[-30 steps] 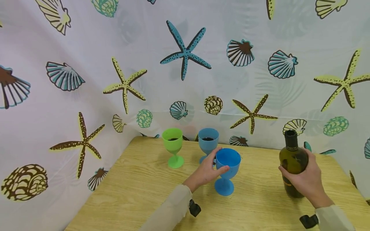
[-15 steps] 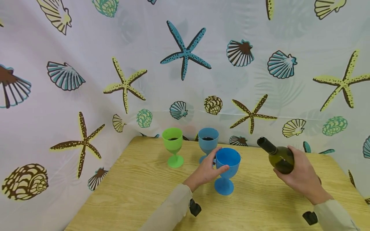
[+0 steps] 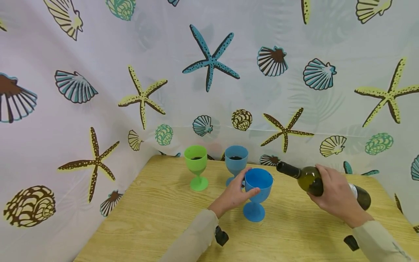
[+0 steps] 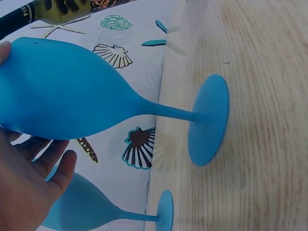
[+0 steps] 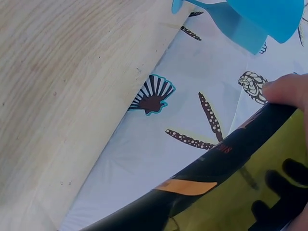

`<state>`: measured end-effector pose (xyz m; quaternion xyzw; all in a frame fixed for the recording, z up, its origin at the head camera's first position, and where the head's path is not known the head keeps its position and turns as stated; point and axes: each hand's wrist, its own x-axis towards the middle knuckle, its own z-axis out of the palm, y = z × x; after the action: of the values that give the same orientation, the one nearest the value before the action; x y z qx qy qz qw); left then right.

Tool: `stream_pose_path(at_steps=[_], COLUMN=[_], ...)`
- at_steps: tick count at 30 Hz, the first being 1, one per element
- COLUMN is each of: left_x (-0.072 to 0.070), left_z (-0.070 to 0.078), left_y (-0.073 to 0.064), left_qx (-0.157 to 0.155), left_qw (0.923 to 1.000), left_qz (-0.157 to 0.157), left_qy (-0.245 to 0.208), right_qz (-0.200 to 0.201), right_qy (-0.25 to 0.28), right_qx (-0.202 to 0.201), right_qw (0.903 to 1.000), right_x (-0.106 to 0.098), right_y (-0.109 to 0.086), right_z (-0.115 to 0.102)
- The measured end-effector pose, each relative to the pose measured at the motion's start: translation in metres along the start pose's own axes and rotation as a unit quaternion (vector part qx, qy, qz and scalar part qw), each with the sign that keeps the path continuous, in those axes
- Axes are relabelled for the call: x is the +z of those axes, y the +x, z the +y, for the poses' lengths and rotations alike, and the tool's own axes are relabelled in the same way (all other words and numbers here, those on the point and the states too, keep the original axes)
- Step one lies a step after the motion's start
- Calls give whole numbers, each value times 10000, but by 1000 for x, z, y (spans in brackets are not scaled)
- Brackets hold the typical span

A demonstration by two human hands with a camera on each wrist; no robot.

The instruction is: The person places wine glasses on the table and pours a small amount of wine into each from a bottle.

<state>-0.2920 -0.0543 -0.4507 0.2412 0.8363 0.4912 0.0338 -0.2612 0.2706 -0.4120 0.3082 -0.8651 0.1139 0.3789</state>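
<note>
My left hand (image 3: 234, 195) holds a bright blue plastic goblet (image 3: 262, 196) by its bowl, thumb on the near side and fingers behind. The goblet stands upright with its foot on the table, and only blue shows inside the bowl. To its right, my right hand (image 3: 338, 196) grips a dark green glass wine bottle (image 3: 309, 178) round the body, lifted off the table. Tilted well over, the bottle points its open mouth left, above and a little right of the goblet's rim, apart from it. The right wrist view shows the bottle's dark label (image 5: 187, 187) close up.
Behind the held goblet stands a duller blue goblet (image 3: 236, 163) with dark liquid in it, partly hidden by my left hand. A green goblet (image 3: 195, 165), also holding dark liquid, is left of it. A shell-patterned curtain (image 3: 157, 36) backs the wooden table (image 3: 147, 218).
The bottle has risen off the table, tipped from upright toward the left, and moved nearer the blue goblet with my right hand. My left hand and the goblet have stayed in place.
</note>
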Motion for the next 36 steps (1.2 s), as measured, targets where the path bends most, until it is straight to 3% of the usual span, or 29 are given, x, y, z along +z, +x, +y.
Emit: stream_pose_path(at_steps=[11, 36], left_x=[-1, 0], left_z=[1, 1], left_y=[-2, 0], left_qx=[-82, -150], left_qw=[10000, 9998], left_qz=[2, -26], left_qy=[-49, -139], right_qz=[-277, -795], right_qy=[-420, -1057], right_qx=[-134, -996], right_qw=[9986, 9862], right_x=[5, 1], right_y=[10, 23], right_z=[-3, 7])
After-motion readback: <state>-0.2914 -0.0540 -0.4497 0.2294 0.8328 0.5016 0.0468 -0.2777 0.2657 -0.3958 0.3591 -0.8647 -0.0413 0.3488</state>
